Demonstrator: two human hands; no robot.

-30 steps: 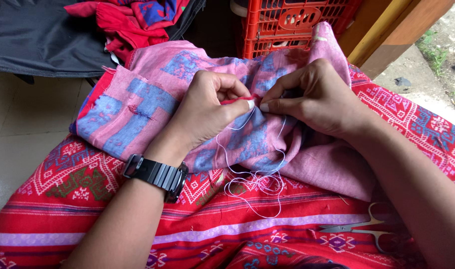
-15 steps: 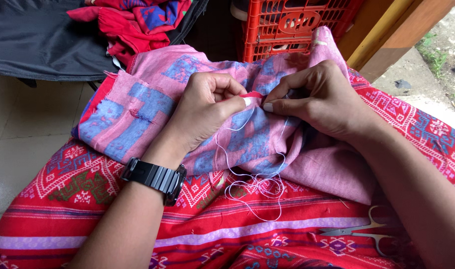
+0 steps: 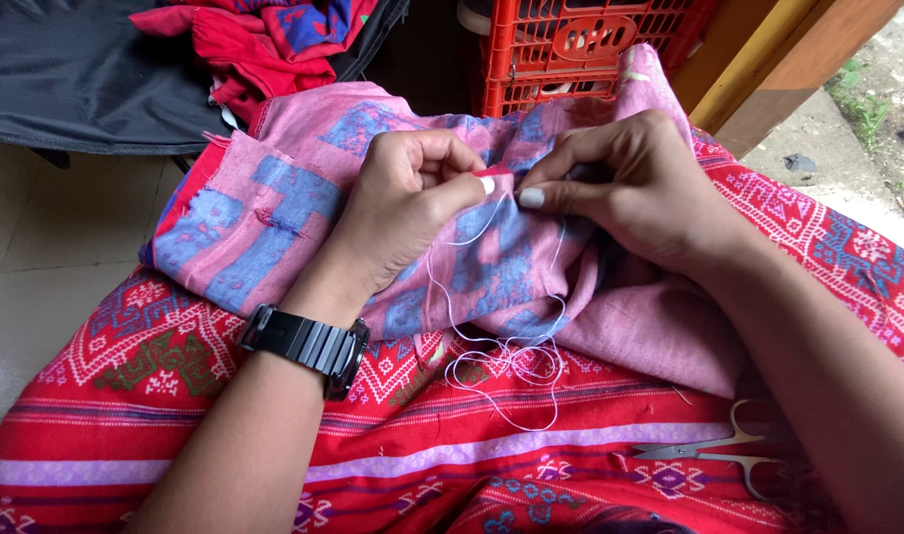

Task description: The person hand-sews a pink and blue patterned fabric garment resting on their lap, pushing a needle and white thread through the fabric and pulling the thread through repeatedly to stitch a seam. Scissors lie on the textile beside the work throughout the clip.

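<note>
A pink cloth with blue patterns (image 3: 274, 213) lies bunched over a red patterned woven fabric (image 3: 175, 435) on my lap. My left hand (image 3: 407, 203), with a black watch (image 3: 309, 346) on the wrist, pinches a small red edge of the cloth between thumb and fingers. My right hand (image 3: 635, 193) pinches the same spot from the right, thumb to thumb with the left. A white thread (image 3: 501, 361) runs down from between the hands and loops loosely on the red fabric. No needle is visible.
Small silver scissors (image 3: 714, 455) lie on the red fabric at lower right. An orange plastic crate (image 3: 581, 44) stands behind the cloth. Red and blue clothing (image 3: 264, 40) is heaped on a dark sheet (image 3: 66, 79) at upper left. Pale floor tiles (image 3: 46, 247) lie left.
Both hands have shifted slightly up and closer together on the red edge; the thumbs now nearly touch. The thread loops stay in place.
</note>
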